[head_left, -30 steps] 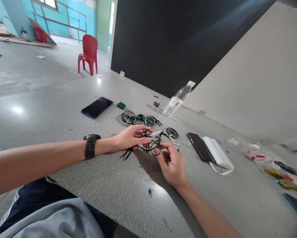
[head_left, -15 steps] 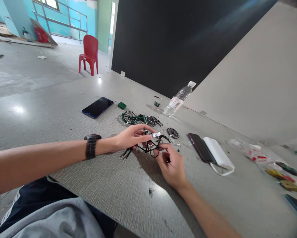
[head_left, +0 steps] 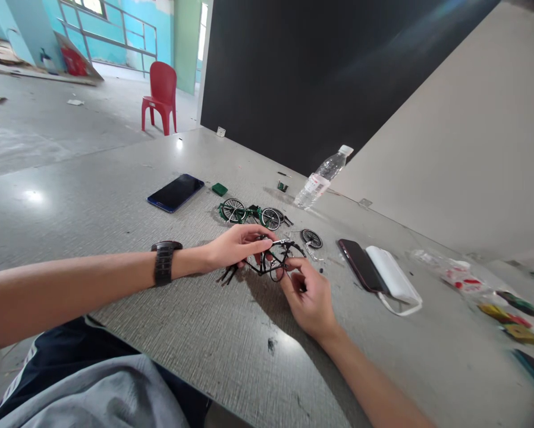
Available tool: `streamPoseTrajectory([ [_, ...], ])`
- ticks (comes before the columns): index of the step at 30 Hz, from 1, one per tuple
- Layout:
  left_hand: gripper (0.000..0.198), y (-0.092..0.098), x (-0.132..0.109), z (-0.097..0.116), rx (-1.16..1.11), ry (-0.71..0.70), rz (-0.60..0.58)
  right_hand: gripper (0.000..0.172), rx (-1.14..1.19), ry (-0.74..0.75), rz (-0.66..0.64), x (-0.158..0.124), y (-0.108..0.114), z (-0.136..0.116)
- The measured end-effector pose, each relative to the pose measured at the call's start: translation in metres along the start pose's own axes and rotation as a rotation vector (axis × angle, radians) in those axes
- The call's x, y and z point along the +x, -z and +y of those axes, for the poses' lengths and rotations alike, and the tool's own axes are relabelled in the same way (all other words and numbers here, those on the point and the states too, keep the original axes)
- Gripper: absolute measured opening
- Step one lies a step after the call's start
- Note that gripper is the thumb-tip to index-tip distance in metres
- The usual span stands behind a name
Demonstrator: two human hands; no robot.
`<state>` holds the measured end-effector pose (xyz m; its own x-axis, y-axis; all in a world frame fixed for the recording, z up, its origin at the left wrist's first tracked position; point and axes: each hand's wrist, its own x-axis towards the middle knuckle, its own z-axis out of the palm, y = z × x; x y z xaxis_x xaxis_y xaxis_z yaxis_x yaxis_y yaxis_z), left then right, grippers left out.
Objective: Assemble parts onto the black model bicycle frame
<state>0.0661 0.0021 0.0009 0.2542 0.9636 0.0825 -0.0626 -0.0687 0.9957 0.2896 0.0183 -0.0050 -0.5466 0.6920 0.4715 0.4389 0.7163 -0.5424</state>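
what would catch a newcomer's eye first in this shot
Most likely the two hands meeting at the table's middle: the left hand and right hand both grip a small black model bicycle. Just behind it lies a green model bicycle, with a loose wheel to its right. Farther back, a red chair stands out against the grey floor.

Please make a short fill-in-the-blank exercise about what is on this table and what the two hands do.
1. Both hands, the left hand and the right hand, hold a small black model ____.
2. The wrist of the left hand wears a black ____.
3. The finished green model bicycle lies between the hands and a fallen clear plastic ____.
4. Far off on the floor stands a chair of ____ colour.

Missing words: bicycle; watch; bottle; red
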Motion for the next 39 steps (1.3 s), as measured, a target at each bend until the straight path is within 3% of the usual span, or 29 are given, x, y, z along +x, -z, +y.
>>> streamPoseTrajectory([
  [5,0.037,-0.001,0.0001,0.0021,-0.03,0.055,0.022,0.012,0.011,-0.018,-0.01,-0.0005,0.0003,0.0],
  [20,0.039,0.0007,-0.0007,0.0031,-0.025,0.045,-0.04,0.013,0.021,-0.018,-0.037,-0.002,0.0002,0.0026],
  [31,0.047,0.0001,-0.0008,0.0041,-0.017,0.048,-0.067,0.008,-0.037,0.073,0.097,-0.0076,-0.001,0.0024],
  [39,0.047,0.0012,-0.0017,0.0024,-0.009,0.039,-0.087,0.009,-0.087,0.077,0.103,-0.006,-0.0008,-0.0021],
])
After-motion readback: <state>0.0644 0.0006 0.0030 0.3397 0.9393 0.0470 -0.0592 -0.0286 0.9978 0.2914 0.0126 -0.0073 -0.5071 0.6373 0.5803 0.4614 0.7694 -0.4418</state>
